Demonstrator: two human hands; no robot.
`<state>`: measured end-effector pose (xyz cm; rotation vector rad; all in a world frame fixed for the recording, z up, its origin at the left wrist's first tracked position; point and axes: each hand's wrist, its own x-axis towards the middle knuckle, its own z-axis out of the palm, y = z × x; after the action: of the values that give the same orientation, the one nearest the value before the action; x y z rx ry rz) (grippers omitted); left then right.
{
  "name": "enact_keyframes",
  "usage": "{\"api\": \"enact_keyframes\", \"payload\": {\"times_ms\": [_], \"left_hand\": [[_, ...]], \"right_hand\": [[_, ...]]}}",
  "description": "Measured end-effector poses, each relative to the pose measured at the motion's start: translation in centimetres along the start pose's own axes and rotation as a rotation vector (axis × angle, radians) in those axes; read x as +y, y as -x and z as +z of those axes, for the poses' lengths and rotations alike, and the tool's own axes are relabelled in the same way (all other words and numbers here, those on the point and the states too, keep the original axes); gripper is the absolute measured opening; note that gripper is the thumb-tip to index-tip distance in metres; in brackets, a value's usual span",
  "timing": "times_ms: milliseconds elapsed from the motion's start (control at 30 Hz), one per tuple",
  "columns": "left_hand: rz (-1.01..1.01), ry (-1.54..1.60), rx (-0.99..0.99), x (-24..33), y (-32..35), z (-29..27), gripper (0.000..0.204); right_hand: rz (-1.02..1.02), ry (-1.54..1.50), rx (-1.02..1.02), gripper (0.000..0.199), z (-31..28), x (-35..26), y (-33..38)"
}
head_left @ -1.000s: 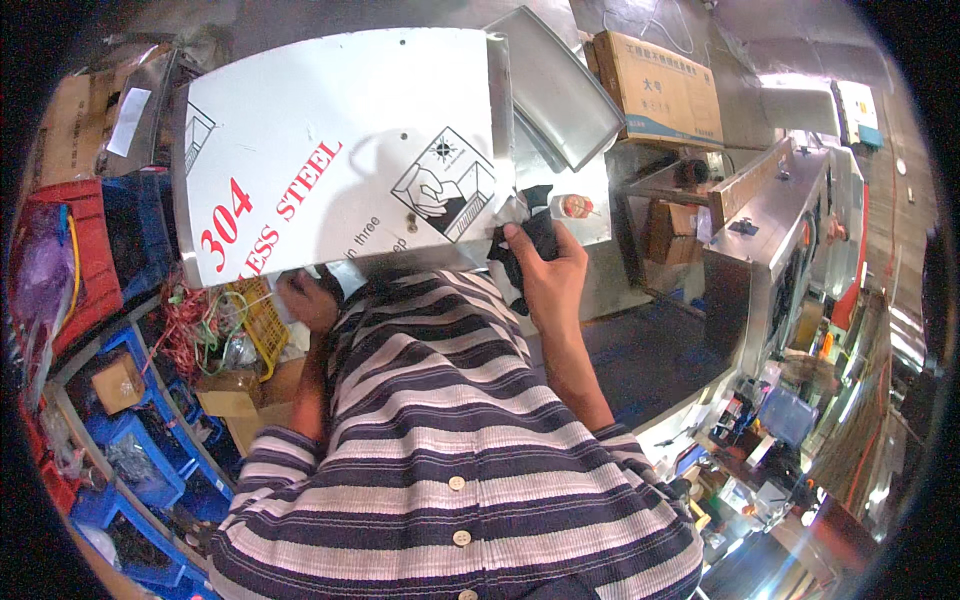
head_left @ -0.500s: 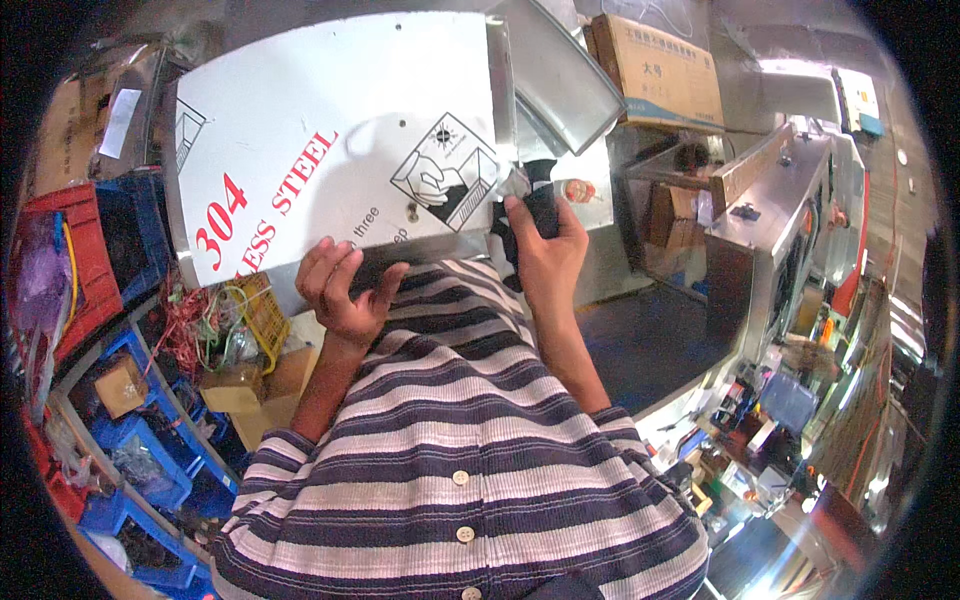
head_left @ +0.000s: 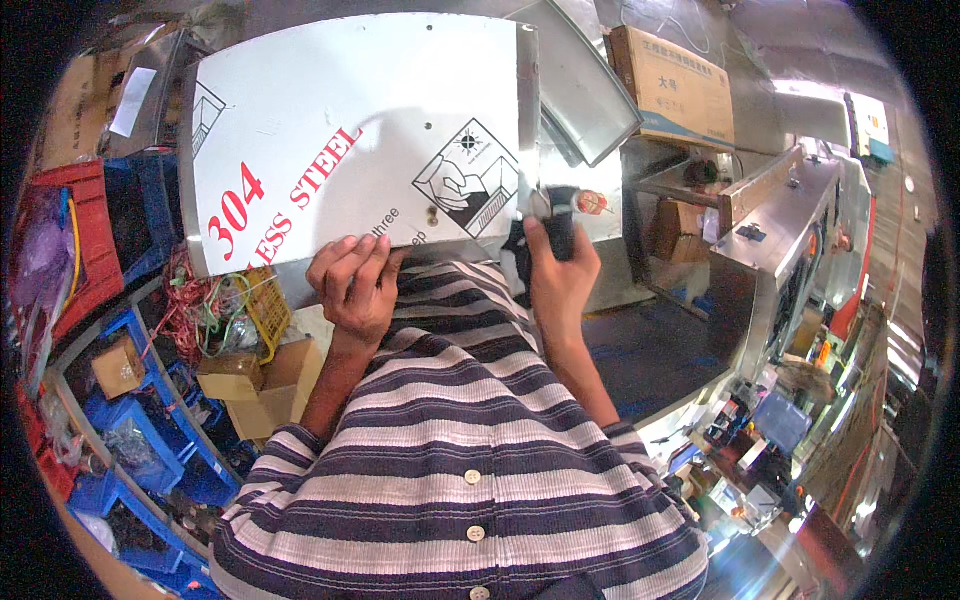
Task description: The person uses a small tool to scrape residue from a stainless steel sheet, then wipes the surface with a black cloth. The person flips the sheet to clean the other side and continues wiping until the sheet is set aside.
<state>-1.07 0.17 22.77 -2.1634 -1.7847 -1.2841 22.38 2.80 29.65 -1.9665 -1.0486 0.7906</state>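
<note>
A white-faced metal panel [head_left: 330, 120] fills the upper middle of the frame, its face marked with slanting red lettering, dark print and a framed drawing of a hand. Of the two hands, the left hand [head_left: 355, 285] is at the panel's lower edge, just left of the frame's centre, its fingers bent side by side with their tips over the edge and its thumb set a little apart to the right; whether it grips the panel underneath cannot be told. The right hand [head_left: 565, 275], right of centre, pinches a black cloth [head_left: 560, 232] between thumb and fingers, at the panel's lower right corner. Behind the panel's right edge a grey metal tray [head_left: 590, 90] lies tilted, with a cardboard box [head_left: 675, 90] beside it at the upper right. Below the panel's lower left corner are a yellow basket [head_left: 266, 310] and tangled red cords [head_left: 183, 305]. Blue bins [head_left: 140, 455] line the lower left of the frame, and a red crate [head_left: 85, 225] stands above them, holding a purple bag [head_left: 42, 235]
</note>
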Motion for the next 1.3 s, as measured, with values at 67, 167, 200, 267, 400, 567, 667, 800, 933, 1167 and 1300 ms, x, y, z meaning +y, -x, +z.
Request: {"api": "enact_keyframes", "payload": {"times_ms": [67, 167, 200, 267, 400, 567, 667, 800, 933, 1167, 1300], "left_hand": [[-0.005, -0.01, 0.008, -0.2, 0.1, 0.2, 0.028], [-0.01, -0.032, -0.009, 0.2, -0.5, -0.2, 0.027], [-0.007, -0.04, -0.011, 0.1, -0.4, -0.2, 0.027], [-0.008, -0.02, 0.015, 0.1, -0.5, 0.2, 0.027], [-0.013, -0.008, 0.024, -0.1, -0.5, 0.4, 0.026], [-0.022, -0.006, 0.011, 0.1, -0.5, 0.2, 0.025], [-0.041, -0.007, 0.027, 0.2, -0.3, 0.3, 0.026], [-0.031, -0.006, 0.007, 0.1, -0.5, 0.1, 0.027], [-0.019, -0.009, 0.021, -0.2, 0.0, 0.4, 0.026], [-0.015, -0.069, -0.007, 0.0, -0.4, 0.1, 0.026], [-0.009, -0.044, 0.029, -0.1, 0.0, 0.6, 0.024]], "right_hand": [[0.1, -0.129, -0.032, 0.026, 0.6, -1.5, -1.0], [0.136, -0.205, -0.023, 0.025, 0.7, -0.9, -0.2], [0.128, -0.21, -0.009, 0.025, 0.6, -0.4, 0.2], [0.109, -0.186, -0.025, 0.026, 0.2, -0.4, 0.1], [0.096, -0.157, -0.034, 0.029, 0.4, -0.1, -1.6], [0.205, -0.346, 0.057, 0.025, -1.9, 2.1, 1.1], [0.21, -0.648, 0.112, 0.024, -3.4, 3.4, 0.3], [0.132, -0.54, -0.004, 0.02, -1.5, 2.5, 0.2], [0.071, -0.158, -0.031, 0.028, 0.2, 0.4, -1.0], [0.11, -0.159, -0.071, 0.029, -0.3, 0.5, -0.4], [0.13, -0.129, -0.112, 0.033, -0.1, 0.0, -1.8]]}}
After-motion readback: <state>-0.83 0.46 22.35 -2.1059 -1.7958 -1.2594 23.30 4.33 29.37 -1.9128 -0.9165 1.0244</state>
